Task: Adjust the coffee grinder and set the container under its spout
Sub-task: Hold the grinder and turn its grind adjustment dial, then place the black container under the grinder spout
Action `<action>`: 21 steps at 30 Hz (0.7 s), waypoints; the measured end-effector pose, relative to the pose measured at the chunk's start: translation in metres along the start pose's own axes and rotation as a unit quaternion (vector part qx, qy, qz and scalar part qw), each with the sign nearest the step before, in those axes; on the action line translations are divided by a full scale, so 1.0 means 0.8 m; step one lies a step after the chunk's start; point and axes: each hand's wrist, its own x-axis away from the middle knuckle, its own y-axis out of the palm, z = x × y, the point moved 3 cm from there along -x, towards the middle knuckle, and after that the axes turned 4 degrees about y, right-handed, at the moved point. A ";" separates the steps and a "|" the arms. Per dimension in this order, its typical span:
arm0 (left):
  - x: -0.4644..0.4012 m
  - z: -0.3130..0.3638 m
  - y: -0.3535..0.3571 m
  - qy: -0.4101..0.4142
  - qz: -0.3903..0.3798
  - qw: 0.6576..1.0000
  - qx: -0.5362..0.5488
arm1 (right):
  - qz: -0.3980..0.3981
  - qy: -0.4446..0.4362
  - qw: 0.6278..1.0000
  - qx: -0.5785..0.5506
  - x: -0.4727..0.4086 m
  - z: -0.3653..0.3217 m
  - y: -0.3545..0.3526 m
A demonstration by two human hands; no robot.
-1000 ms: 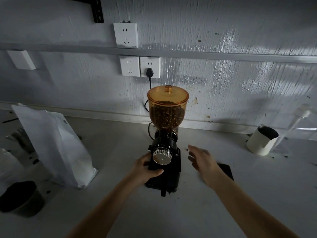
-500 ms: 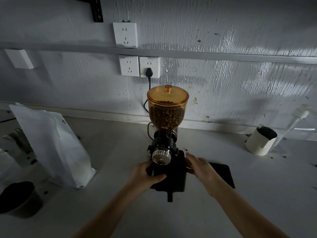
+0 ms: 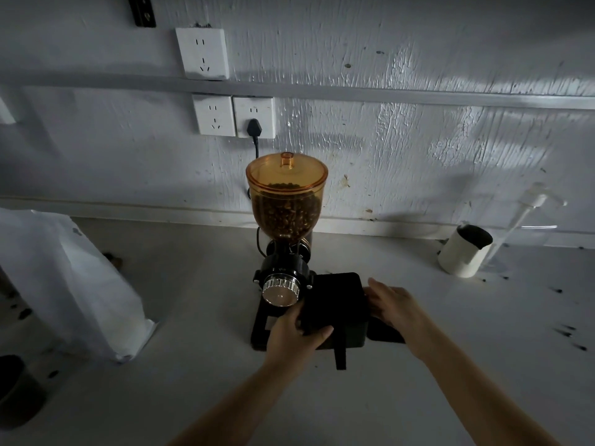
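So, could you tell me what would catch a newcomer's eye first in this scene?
The coffee grinder at the counter's centre, its amber hopper full of beans, glows against the grey wall. Just in front, both hands hold a black container to the right of the grinder's silver knob: the left hand on its near left edge, the right hand against its right side.

No text, brand or number can be read anywhere. The coffee grinder shows no legible label. The white bag looks blank.
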 end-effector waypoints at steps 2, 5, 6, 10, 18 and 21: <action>-0.002 0.001 0.009 0.002 0.012 1.000 0.007 | 0.009 -0.001 1.000 -0.011 -0.004 0.006 -0.001; -0.011 0.003 0.019 0.007 0.013 1.000 0.002 | 0.025 0.004 0.999 -0.021 -0.014 0.013 -0.005; -0.015 0.004 0.021 0.007 0.007 1.000 -0.003 | 0.031 0.006 0.999 -0.021 -0.018 0.015 -0.007; -0.031 0.004 0.030 0.000 -0.025 1.000 -0.001 | 0.040 0.017 0.998 -0.034 -0.032 0.020 -0.013; -0.054 -0.005 0.035 -0.021 -0.029 0.999 0.000 | 0.033 0.034 0.997 -0.054 -0.059 0.017 -0.012; -0.056 -0.009 0.034 -0.027 -0.030 0.999 -0.012 | 0.023 0.038 0.997 -0.069 -0.065 0.015 -0.012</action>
